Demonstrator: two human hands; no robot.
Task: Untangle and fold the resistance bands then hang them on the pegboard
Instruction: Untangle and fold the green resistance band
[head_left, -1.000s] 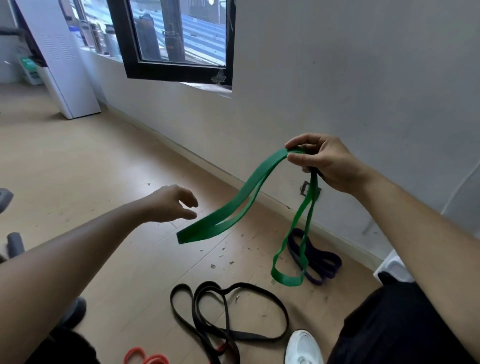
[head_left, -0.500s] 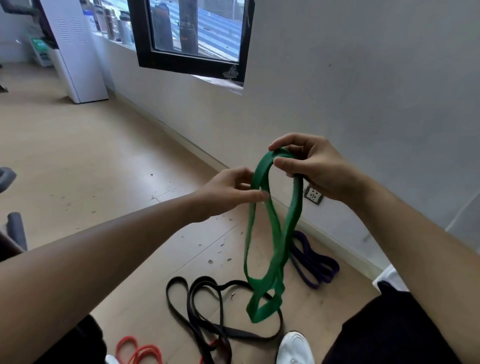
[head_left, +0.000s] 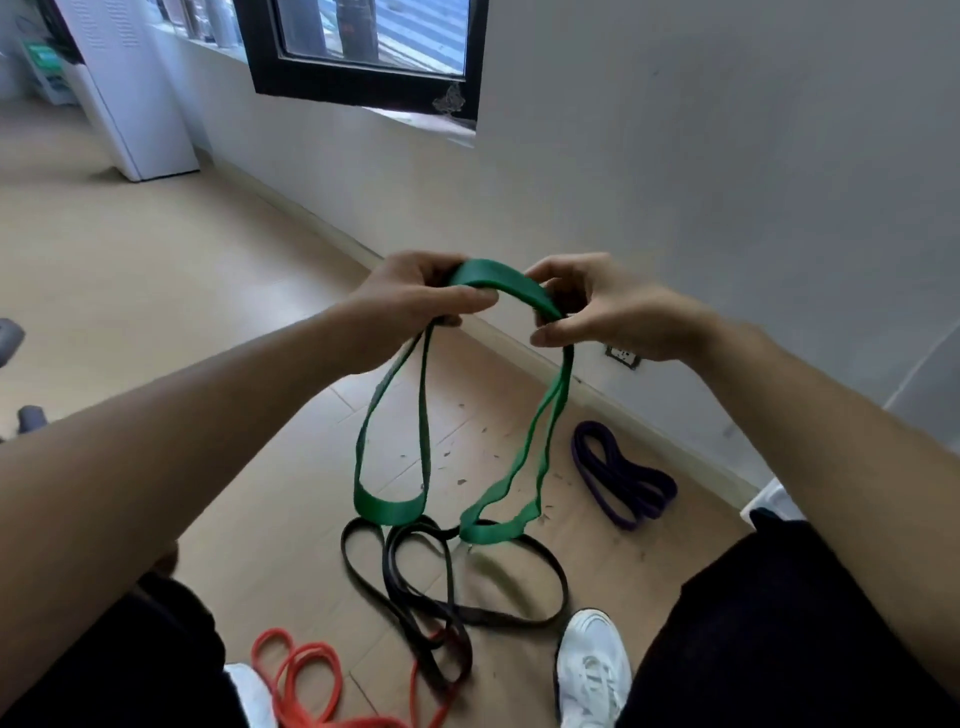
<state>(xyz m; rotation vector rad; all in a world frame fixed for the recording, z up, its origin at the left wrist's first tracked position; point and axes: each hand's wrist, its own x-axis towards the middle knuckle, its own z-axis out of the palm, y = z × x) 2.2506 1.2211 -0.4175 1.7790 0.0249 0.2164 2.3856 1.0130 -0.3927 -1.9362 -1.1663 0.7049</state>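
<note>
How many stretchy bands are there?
4: green band gripped by left hand and right hand; black band on floor beneath; purple band near wall; red band at bottom edge, partly cut off. Tangles may hide more.

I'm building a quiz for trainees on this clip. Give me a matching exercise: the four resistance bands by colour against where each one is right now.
1. green band
2. black band
3. purple band
4. red band

a. floor, nearest the wall
b. floor, cut by the bottom edge
c. gripped by left hand and right hand
d. floor, under the hanging loops

Pairs: 1-c, 2-d, 3-a, 4-b
</note>
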